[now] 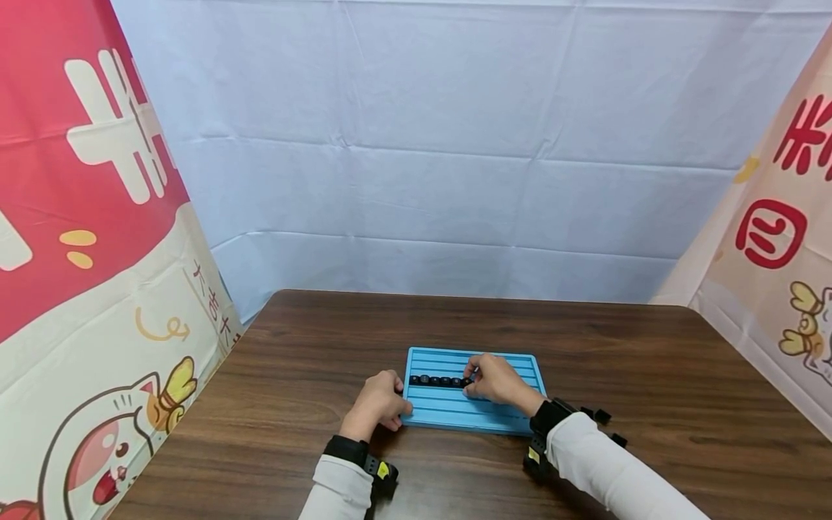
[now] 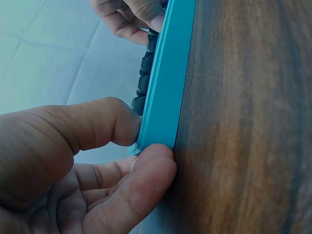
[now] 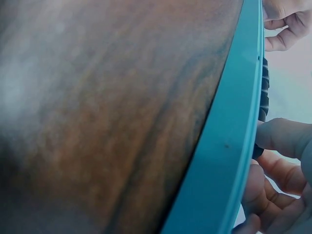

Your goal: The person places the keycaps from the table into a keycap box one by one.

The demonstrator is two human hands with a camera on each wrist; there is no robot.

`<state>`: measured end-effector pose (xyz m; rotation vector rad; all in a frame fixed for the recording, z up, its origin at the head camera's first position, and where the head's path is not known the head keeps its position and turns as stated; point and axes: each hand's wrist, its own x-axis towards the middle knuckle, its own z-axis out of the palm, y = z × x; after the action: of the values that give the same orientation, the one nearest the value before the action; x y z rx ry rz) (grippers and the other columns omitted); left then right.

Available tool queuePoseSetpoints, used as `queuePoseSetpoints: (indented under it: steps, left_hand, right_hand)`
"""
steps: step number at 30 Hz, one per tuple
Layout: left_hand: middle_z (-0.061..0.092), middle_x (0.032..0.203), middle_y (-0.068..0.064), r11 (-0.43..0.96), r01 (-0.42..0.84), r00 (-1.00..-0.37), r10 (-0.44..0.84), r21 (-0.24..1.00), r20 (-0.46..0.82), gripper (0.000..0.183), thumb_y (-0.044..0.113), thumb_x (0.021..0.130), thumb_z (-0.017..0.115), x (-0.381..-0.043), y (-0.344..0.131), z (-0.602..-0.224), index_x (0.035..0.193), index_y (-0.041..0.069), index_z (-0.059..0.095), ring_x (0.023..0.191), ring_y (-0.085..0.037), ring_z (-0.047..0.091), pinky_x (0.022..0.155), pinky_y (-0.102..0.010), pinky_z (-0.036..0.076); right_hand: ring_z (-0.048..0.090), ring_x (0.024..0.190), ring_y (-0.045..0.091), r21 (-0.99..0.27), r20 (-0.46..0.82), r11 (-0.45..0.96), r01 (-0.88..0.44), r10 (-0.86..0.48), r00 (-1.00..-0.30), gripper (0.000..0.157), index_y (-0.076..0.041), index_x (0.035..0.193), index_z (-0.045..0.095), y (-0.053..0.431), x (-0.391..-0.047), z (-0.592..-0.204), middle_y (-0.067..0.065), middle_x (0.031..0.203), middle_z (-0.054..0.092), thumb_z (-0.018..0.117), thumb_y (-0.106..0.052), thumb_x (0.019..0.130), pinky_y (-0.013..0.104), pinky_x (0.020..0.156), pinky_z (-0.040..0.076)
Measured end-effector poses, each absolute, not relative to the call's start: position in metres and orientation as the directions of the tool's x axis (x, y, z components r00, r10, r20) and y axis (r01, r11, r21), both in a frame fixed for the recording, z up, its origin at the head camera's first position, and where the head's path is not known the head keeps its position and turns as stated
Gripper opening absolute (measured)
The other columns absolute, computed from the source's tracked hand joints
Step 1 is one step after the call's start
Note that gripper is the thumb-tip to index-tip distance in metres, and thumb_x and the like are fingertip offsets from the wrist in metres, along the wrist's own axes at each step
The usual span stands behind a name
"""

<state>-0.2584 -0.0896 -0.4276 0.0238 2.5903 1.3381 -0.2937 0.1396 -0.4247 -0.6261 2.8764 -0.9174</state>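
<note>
A light blue ridged tray [image 1: 448, 415] lies on the table, with a row of small black keycaps [image 1: 434, 381] seated in one of its grooves. At the tray's left edge, my left hand [image 1: 380, 401] holds on, thumb over the rim and fingers against the side wall in the left wrist view. My right hand [image 1: 495, 378] reaches over the tray and pinches a black keycap [image 3: 258, 151] at the right end of the row. Its fingers hide part of that keycap.
The brown wooden table [image 1: 312, 354] extends all around the tray. Several loose black keycaps [image 1: 603, 417] lie on it beside my right wrist. A pale blue cloth [image 1: 442, 144] hangs behind, with printed cloths [image 1: 97, 303] at the sides.
</note>
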Motion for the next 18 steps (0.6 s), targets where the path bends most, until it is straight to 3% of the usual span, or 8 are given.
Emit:
queuePoseSetpoints:
  steps: [9,18]
  left_hand:
    - [0.052,0.066,-0.017,0.589,-0.08,-0.975,0.121,0.805,-0.185,0.026,-0.008,0.075,0.068,-0.258,-0.091,-0.427,0.091,-0.002,0.049,0.044,-0.02,0.057,0.041,-0.03,0.052]
    - [0.051,0.068,-0.017,0.579,-0.08,-0.974,0.127,0.811,-0.187,0.027,-0.008,0.075,0.068,-0.257,-0.09,-0.426,0.092,-0.001,0.048,0.045,-0.021,0.058,0.042,-0.03,0.052]
  right_hand:
    - [0.044,0.054,0.013,-0.555,0.052,0.761,-0.336,-0.372,-0.927,0.019,-0.008,0.089,0.063,0.136,-0.293,-0.423,-0.001,0.061,0.05,0.077,-0.008,0.075,0.028,0.053,0.035]
    - [0.045,0.056,0.013,-0.399,0.023,0.825,-0.399,-0.426,-0.904,0.029,-0.005,0.101,0.063,0.137,-0.285,-0.412,-0.002,0.064,0.049,0.077,-0.011,0.076,0.03,0.053,0.038]
